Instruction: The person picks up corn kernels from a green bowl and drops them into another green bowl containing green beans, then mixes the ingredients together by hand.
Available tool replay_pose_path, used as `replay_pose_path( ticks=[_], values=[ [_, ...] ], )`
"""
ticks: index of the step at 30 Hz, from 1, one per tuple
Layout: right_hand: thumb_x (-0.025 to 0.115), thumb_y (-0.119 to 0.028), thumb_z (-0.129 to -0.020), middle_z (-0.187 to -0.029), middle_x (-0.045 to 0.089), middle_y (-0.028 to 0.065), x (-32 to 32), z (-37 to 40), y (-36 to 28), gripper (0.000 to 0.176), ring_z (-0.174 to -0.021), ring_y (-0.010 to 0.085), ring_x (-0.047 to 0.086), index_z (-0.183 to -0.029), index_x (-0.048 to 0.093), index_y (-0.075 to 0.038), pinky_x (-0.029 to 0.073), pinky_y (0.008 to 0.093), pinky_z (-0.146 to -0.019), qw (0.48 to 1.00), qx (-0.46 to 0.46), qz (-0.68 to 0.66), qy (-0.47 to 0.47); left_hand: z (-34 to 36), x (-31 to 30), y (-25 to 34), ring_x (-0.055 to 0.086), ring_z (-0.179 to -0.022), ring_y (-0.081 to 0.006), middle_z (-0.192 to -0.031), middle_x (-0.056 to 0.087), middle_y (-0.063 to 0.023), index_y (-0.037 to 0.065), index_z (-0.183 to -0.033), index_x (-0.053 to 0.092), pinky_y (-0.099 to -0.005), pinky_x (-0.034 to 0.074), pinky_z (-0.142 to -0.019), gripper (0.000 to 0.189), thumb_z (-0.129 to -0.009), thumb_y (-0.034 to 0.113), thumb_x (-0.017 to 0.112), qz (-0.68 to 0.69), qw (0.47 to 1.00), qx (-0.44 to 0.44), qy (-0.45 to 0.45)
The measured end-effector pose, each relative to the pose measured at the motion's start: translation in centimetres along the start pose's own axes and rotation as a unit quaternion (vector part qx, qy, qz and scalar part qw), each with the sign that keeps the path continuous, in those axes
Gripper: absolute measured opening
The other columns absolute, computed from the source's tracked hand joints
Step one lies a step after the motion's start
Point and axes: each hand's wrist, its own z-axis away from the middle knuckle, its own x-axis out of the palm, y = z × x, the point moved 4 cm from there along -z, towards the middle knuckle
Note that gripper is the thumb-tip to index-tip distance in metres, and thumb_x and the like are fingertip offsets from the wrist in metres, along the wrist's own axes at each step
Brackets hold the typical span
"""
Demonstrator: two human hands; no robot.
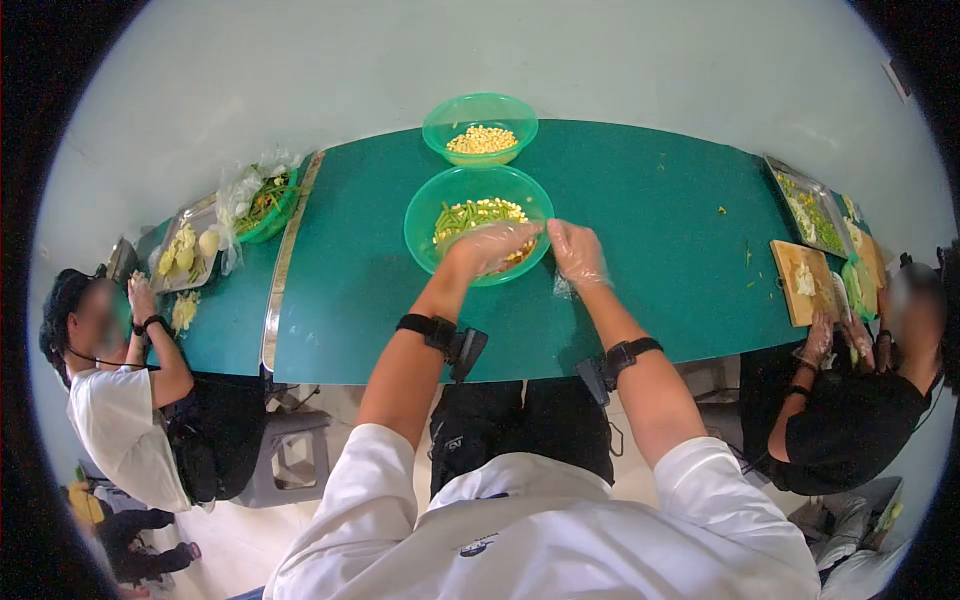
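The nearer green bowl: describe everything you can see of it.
The nearer green bowl is round, translucent and plastic-looking. It stands upright on the green table, in front of another green bowl. Inside are cut green beans, pale yellow pieces and something reddish-brown. The gloved left hand reaches over its near side, hiding part; the gloved right hand is at its right rim, contact unclear.

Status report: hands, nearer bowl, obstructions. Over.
Left hand over nearer green bowl, right hand by its right rim, both gloved. Bowl holds green cut pieces and pale yellow pieces. Farther green bowl close behind; nothing visibly blocking the hands.
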Motion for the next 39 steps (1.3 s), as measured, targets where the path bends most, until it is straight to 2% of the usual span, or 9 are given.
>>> replay_pose_path(
  ticks=[4,7,10,16,22,25,28,31,39],
  values=[
    [0.037,-0.052,-0.098,-0.090,0.065,0.0267,0.1,-0.3,0.5,0.058,-0.089,0.0482,0.060,-0.093,0.068,-0.003,0.047,0.0558,-0.077,1.000,-0.001,-0.009,0.014,-2.0,0.0,-0.4,0.055,-0.101,-0.0149,-0.118,0.060,-0.0055,0.010,-0.126,0.059,-0.0343,0.047,-0.087,0.055,-0.094,0.054,0.051,-0.072,0.997,0.007,0.016],
    [0.038,-0.052,-0.098,-0.091,0.065,0.0274,0.3,-0.1,0.8,0.058,-0.090,0.0485,0.060,-0.093,0.068,-0.002,0.047,0.0549,-0.077,0.999,0.020,-0.035,0.008,-2.0,0.2,-0.4,0.055,-0.082,-0.0126,-0.093,0.063,-0.0008,0.008,-0.107,0.064,-0.0348,0.049,-0.078,0.045,-0.096,0.049,0.048,-0.092,0.995,0.011,-0.022],
    [0.039,-0.051,-0.098,-0.093,0.064,0.0274,0.0,0.0,0.4,0.057,-0.091,0.0486,0.060,-0.094,0.068,-0.002,0.047,0.0538,-0.078,0.998,0.028,-0.058,0.003,-1.0,0.3,0.5,0.051,-0.066,-0.0091,-0.074,0.056,0.0024,0.010,-0.088,0.061,-0.0296,0.049,-0.060,0.031,-0.096,0.039,0.053,-0.034,0.999,0.013,0.010],
    [0.040,-0.049,-0.098,-0.094,0.064,0.0276,0.1,-0.2,0.4,0.055,-0.092,0.0485,0.060,-0.097,0.068,-0.002,0.047,0.0531,-0.078,0.996,0.052,-0.067,-0.017,-2.6,-2.6,-0.3,0.052,-0.057,-0.0092,-0.071,0.055,-0.0019,0.008,-0.083,0.057,-0.0173,0.039,-0.042,0.013,-0.089,0.017,0.064,0.437,0.899,-0.015,0.003],
    [0.041,-0.049,-0.098,-0.092,0.063,0.0286,0.3,-0.5,0.8,0.055,-0.091,0.0490,0.060,-0.091,0.067,-0.001,0.046,0.0537,-0.077,0.997,0.039,-0.073,-0.007,-3.4,-5.9,-0.2,0.062,-0.085,-0.0260,-0.096,0.059,-0.0156,-0.006,-0.101,0.053,-0.0289,0.059,-0.070,0.014,-0.097,0.008,0.051,0.595,0.801,0.028,0.063],
    [0.042,-0.049,-0.098,-0.089,0.063,0.0285,0.8,-0.7,1.5,0.054,-0.088,0.0489,0.060,-0.089,0.066,-0.001,0.046,0.0535,-0.075,0.995,0.032,-0.091,-0.003,-3.8,-6.8,0.0,0.056,-0.110,-0.0373,-0.121,0.051,-0.0236,-0.010,-0.123,0.046,-0.0400,0.058,-0.090,0.030,-0.097,0.002,0.051,0.647,0.758,0.052,0.068],
    [0.043,-0.048,-0.098,-0.084,0.062,0.0284,0.9,-0.6,1.6,0.054,-0.083,0.0497,0.059,-0.087,0.065,0.000,0.045,0.0530,-0.072,0.994,0.037,-0.102,-0.003,-2.7,-6.6,0.6,0.054,-0.111,-0.0407,-0.121,0.048,-0.0246,-0.010,-0.122,0.043,-0.0444,0.057,-0.092,0.030,-0.095,0.000,0.050,0.661,0.736,0.116,0.081],
    [0.044,-0.049,-0.098,-0.077,0.062,0.0258,0.9,-0.6,1.8,0.054,-0.076,0.0468,0.060,-0.086,0.064,0.000,0.045,0.0502,-0.068,0.994,0.046,-0.101,-0.001,-1.2,-6.4,1.4,0.051,-0.116,-0.0406,-0.126,0.045,-0.0249,-0.010,-0.124,0.041,-0.0455,0.054,-0.098,0.031,-0.094,-0.004,0.047,0.659,0.745,0.101,0.014],
    [0.052,-0.043,-0.098,-0.069,0.063,0.0164,-0.2,0.0,0.3,0.046,-0.063,0.0293,0.062,-0.085,0.066,0.000,0.047,0.0403,-0.063,0.981,0.051,-0.187,-0.004,0.0,-7.3,-0.4,0.049,-0.124,-0.0390,-0.136,0.040,-0.0277,-0.010,-0.144,0.024,-0.0428,0.048,-0.106,0.058,-0.090,-0.014,0.045,0.562,0.809,0.171,-0.013]
  ],
)
